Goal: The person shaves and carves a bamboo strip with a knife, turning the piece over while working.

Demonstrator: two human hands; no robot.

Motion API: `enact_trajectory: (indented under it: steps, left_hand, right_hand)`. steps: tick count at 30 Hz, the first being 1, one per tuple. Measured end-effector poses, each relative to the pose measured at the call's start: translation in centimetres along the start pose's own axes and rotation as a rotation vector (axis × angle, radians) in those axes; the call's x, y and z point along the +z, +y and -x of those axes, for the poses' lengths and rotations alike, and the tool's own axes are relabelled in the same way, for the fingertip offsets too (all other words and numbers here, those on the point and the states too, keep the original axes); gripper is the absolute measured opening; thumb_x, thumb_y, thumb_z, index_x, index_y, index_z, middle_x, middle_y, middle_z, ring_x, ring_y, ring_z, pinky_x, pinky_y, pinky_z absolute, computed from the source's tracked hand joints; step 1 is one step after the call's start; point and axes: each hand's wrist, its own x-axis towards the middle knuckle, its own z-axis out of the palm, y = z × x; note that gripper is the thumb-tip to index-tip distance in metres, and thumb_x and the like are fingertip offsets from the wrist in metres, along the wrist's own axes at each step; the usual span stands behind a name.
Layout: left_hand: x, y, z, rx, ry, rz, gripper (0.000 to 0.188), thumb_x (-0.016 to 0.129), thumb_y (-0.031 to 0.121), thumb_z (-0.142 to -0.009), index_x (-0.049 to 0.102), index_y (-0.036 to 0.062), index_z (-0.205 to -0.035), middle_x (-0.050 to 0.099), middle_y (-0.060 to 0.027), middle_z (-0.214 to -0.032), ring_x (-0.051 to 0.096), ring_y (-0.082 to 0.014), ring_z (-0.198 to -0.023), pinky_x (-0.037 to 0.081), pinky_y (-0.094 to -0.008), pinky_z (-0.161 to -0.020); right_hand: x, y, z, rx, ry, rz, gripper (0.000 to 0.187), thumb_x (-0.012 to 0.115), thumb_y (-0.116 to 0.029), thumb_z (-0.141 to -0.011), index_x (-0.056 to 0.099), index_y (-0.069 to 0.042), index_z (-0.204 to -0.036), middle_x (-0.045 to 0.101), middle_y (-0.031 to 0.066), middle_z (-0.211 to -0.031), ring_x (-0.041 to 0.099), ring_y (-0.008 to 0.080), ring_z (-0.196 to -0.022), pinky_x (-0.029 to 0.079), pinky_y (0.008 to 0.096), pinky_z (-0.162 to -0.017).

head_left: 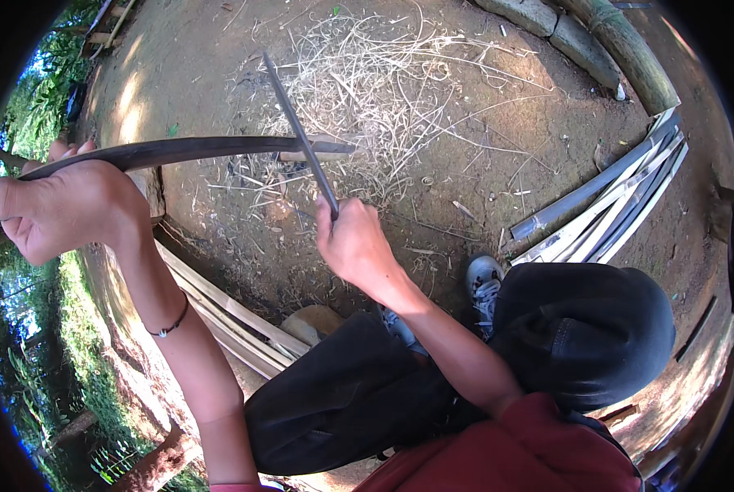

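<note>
My left hand (76,201) is raised at the left, its fingers wrapped round one end of a long dark bamboo strip (211,148). From there the strip runs to the right, out over the ground. Closed in a fist, my right hand (357,246) grips what looks like a knife (295,119), its long narrow grey blade seen nearly edge-on. The blade points up and away to the left and crosses over the strip near its far end. Whether blade and strip touch, I cannot tell. The knife's handle is hidden in my fist.
Pale curled shavings (383,90) lie heaped on the dirt ground beyond my hands. A bundle of dark and pale split strips (604,197) rests at the right, near a thick pole (629,53) and stone blocks (584,49). More pale strips (227,316) lie beside my left leg.
</note>
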Motion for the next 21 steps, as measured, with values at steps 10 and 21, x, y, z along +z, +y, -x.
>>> enact_trajectory:
  steps: [10, 21]
  left_hand:
    - [-1.0, -2.5, -1.0, 0.014, -0.033, 0.047, 0.038, 0.055, 0.02, -0.099, 0.038, 0.0032, -0.069, 0.051, -0.0105, -0.062, 0.054, -0.0176, -0.047, 0.057, -0.0326, -0.05]
    - [-1.7, -4.2, -2.2, 0.337, -0.227, -0.192, 0.038, 0.051, 0.023, -0.101, 0.042, 0.0043, -0.07, 0.048, -0.0026, -0.056, 0.053, -0.012, -0.045, 0.047, -0.0232, -0.05]
  right_hand:
    - [1.1, 3.9, -1.4, 0.04, 0.057, 0.099, 0.042, 0.049, -0.015, -0.097, 0.064, 0.012, -0.069, 0.061, 0.0294, -0.057, 0.068, 0.0436, -0.057, 0.057, 0.05, -0.058]
    - [3.4, 13.0, -3.6, 0.263, 0.166, 0.318, 0.04, 0.056, -0.025, -0.094, 0.066, 0.011, -0.078, 0.064, 0.0356, -0.076, 0.065, 0.0528, -0.076, 0.053, 0.0566, -0.072]
